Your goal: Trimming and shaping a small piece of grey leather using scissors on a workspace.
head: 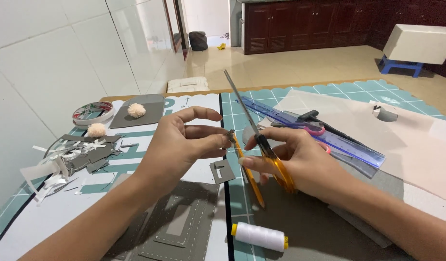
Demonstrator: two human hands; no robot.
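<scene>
At the far left of the tabletop (pixel 20 241) lies a heap of grey and white paper scraps (pixel 71 162). Behind it sits a roll of tape (pixel 93 113), and just beside that a small cream pom-pom (pixel 96 130). A second cream pom-pom (pixel 136 110) rests on a grey felt rectangle (pixel 153 116) a little further right.

The left hand (pixel 182 145) is raised above the tabletop, palm turned toward the right, its thumb and fingertips pinched on a tiny grey felt piece (pixel 230 137). The index finger arches over the top. Below this hand lie larger grey felt pieces with stitched outlines (pixel 179 232), and just right of them a small notched grey felt cut-out (pixel 222 171).

In the middle, orange-handled scissors (pixel 261 145) point up and away, the blades open in a narrow V with the tiny felt piece at the inner blade. The right hand (pixel 300 162) grips the scissors, thumb and fingers through the orange loops.

Near the front edge lies a spool of white thread (pixel 259 236) with yellow ends, on its side.

Right of the scissors, a clear blue ruler (pixel 339 140) runs diagonally, with a black-handled tool (pixel 319 121) lying on it. Further right is a pale pink sheet (pixel 406 150) spread over a teal grid cutting mat (pixel 329 89), with a small curled grey strip (pixel 386 112) resting on the sheet.
</scene>
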